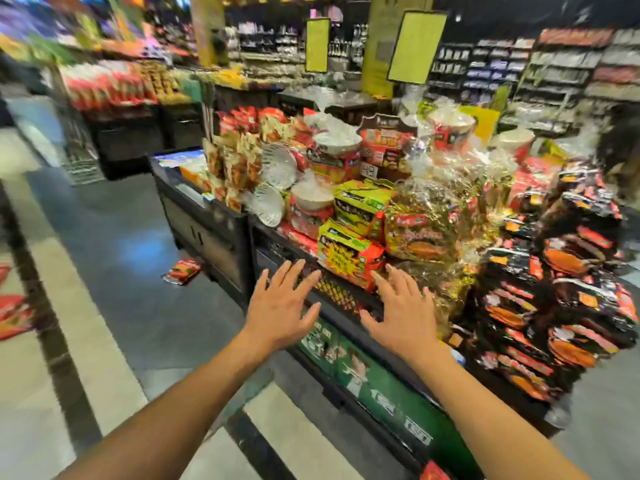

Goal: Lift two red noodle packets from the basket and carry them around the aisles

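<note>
left hand (280,306) + right hand (403,311): fingers spread wide, holding nothing | green-and-red plastic noodle multipack (349,256) at 12 o'clock, untouched | nothing grabbed yet

One head-worn view, aimed forward and down

It looks from the person's head toward twelve o'clock, close over a display stand (221,233) stacked with noodle packs (349,252); aisle floor (114,244) at nine, store shelves (519,67) far behind, blurred.
</note>
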